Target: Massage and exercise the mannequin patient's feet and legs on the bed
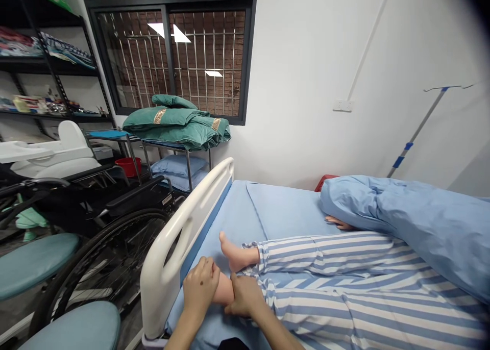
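Observation:
A figure in blue-and-white striped pyjama trousers lies on the bed, its smooth feet looking like a manikin's. My left hand is wrapped round the front of the nearer foot, hiding its toes. Round the ankle of that same foot, just below the trouser cuff, my right hand is closed. The farther foot rests on the sheet with its toes up, just beyond my hands, and nothing holds it.
A white footboard borders the bed on the left, with a wheelchair and blue-green stools outside it. A blue quilt covers the figure's upper part. Green folded bedding lies on a rack; a drip stand rises at right.

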Action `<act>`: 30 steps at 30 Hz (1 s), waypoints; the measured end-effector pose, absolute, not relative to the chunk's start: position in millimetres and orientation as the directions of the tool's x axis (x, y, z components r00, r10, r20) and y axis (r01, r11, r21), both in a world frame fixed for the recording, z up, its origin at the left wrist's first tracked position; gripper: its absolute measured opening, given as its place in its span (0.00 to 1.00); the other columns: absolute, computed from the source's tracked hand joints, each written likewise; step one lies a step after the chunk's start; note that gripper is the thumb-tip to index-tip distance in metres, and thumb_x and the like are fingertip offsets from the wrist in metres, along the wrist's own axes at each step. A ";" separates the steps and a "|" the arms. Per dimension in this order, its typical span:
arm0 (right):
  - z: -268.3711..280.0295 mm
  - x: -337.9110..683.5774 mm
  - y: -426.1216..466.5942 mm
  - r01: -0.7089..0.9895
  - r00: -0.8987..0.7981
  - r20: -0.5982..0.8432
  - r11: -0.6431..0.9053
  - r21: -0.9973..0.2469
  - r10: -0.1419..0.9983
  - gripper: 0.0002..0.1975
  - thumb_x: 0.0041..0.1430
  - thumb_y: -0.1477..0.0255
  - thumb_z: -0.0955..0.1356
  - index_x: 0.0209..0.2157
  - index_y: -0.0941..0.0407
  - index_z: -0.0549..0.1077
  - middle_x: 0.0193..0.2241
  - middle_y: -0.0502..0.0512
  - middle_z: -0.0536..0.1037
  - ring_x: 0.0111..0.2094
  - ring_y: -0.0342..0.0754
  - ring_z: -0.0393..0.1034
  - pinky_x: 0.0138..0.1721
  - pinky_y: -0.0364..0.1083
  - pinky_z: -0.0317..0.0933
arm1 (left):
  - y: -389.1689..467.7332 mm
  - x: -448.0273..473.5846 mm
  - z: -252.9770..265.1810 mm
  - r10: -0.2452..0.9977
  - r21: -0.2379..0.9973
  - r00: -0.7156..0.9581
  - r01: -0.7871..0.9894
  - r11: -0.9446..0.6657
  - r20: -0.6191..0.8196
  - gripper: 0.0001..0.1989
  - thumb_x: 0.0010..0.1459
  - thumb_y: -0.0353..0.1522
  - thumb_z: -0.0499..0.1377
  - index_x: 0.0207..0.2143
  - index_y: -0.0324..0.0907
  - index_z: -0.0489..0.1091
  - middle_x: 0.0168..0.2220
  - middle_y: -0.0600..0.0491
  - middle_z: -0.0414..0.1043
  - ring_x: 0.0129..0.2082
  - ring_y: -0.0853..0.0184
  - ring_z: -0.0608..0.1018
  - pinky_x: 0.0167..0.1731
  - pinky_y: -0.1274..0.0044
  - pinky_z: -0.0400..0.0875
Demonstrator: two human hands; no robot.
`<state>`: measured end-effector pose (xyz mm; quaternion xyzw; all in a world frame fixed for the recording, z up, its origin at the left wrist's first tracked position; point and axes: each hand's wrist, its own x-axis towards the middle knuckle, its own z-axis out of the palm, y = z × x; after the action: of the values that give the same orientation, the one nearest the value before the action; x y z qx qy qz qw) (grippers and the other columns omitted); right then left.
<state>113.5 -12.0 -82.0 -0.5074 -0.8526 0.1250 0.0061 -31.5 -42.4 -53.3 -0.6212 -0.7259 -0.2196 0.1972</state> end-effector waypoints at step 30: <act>-84.4 113.4 -9.8 0.860 -0.496 -0.128 0.467 -0.204 0.859 0.32 0.28 0.56 0.71 0.38 0.58 0.66 0.32 0.61 0.76 0.32 0.61 0.71 0.30 0.51 0.62 | -19.2 -28.8 -6.7 0.998 0.019 0.054 0.998 -0.055 0.032 0.16 0.55 0.27 0.44 0.32 0.37 0.71 0.29 0.42 0.72 0.32 0.61 0.74 0.32 0.72 0.62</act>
<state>113.4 -9.8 -84.4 -0.5018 -0.8565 0.1212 -0.0039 -28.8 -19.2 -6.7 -0.7260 -0.6875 -0.0183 0.0040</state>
